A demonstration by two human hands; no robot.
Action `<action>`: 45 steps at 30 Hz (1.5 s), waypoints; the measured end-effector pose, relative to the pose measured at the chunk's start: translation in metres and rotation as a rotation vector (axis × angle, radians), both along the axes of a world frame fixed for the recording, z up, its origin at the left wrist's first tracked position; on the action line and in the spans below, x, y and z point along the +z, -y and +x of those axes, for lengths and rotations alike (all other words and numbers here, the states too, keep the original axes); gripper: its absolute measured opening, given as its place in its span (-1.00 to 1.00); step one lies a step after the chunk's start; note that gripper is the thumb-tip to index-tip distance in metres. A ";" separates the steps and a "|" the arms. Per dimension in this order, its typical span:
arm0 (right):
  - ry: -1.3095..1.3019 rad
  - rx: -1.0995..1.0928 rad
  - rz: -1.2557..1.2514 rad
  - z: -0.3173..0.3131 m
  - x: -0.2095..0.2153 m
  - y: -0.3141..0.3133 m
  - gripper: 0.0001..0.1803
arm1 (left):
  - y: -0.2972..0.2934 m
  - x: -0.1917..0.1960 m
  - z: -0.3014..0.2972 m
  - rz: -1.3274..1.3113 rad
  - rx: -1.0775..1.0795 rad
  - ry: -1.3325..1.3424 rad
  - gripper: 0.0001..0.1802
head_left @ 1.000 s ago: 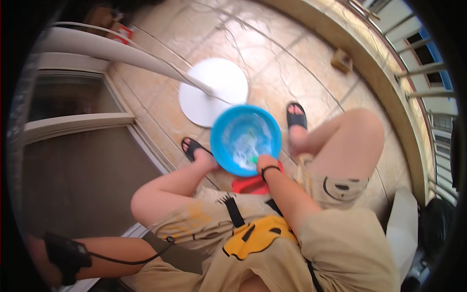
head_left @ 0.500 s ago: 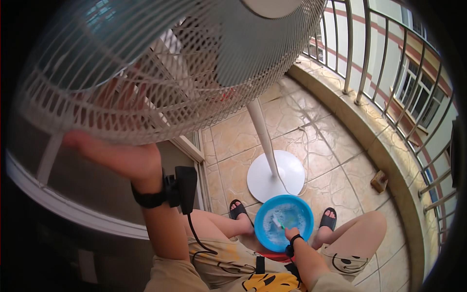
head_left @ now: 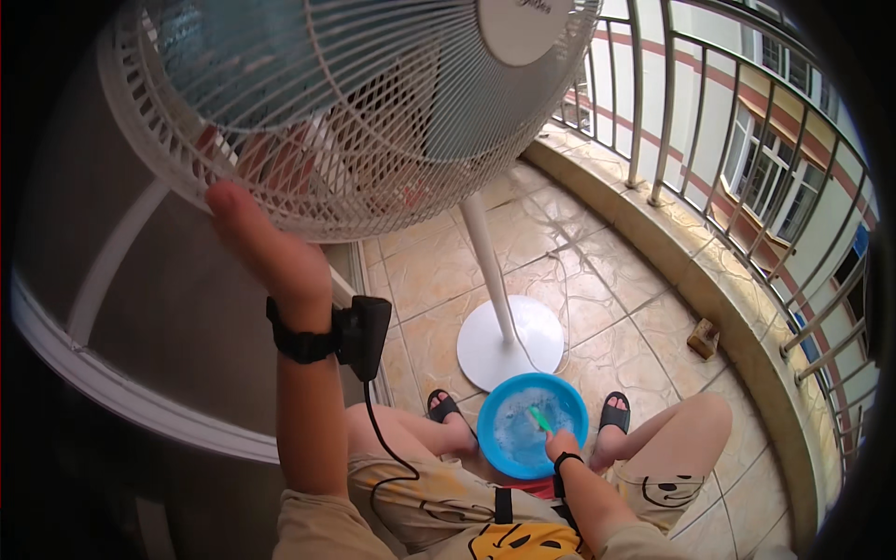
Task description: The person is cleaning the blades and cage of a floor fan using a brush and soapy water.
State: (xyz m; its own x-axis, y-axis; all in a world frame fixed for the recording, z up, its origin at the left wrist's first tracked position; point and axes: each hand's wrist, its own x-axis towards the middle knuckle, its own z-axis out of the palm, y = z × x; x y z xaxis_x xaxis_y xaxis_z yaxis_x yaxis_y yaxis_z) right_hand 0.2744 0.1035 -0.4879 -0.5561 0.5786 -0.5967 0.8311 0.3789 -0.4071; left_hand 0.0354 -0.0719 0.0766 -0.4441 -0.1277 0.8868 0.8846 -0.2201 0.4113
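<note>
My left hand (head_left: 272,245), raised at the left, grips the lower rim of a white wire fan guard (head_left: 373,201). Its thumb lies outside the rim, and fingers show dimly through the wires. Pale blue blades (head_left: 467,107) show behind the guard. Low between my knees, my right hand (head_left: 562,448) is closed round a small green-handled brush (head_left: 540,418). The brush is held over a round blue basin (head_left: 489,446) of soapy water with white suds; its tip is small and hard to make out.
The fan's white pole (head_left: 488,271) rises from a round base (head_left: 485,364) just beyond the basin. A low ledge with a metal railing (head_left: 665,112) curves along the right. A brown block (head_left: 703,339) lies by the ledge. Dark panels in white frames (head_left: 126,238) stand at the left.
My left hand and the fan guard have risen and shifted right, and the guard has tilted. My right hand stays at the basin; the brush's green part now shows more.
</note>
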 end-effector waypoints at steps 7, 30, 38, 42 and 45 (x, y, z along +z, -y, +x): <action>0.077 0.092 0.008 0.009 -0.011 0.006 -0.49 | 0.007 -0.024 -0.008 0.011 0.032 -0.060 -0.08; 0.090 0.179 0.048 -0.013 -0.004 -0.029 -0.57 | -0.009 0.004 0.011 -0.032 0.086 -0.176 0.02; 0.103 0.149 0.004 -0.008 -0.009 -0.032 -0.59 | -0.009 0.007 0.016 -0.036 0.028 -0.175 0.06; 0.112 0.137 -0.039 -0.006 -0.016 -0.032 -0.60 | -0.008 0.004 0.005 -0.019 0.045 -0.260 0.05; 0.109 0.102 -0.100 -0.002 -0.023 -0.033 -0.61 | -0.007 0.008 0.015 -0.059 0.039 -0.287 0.04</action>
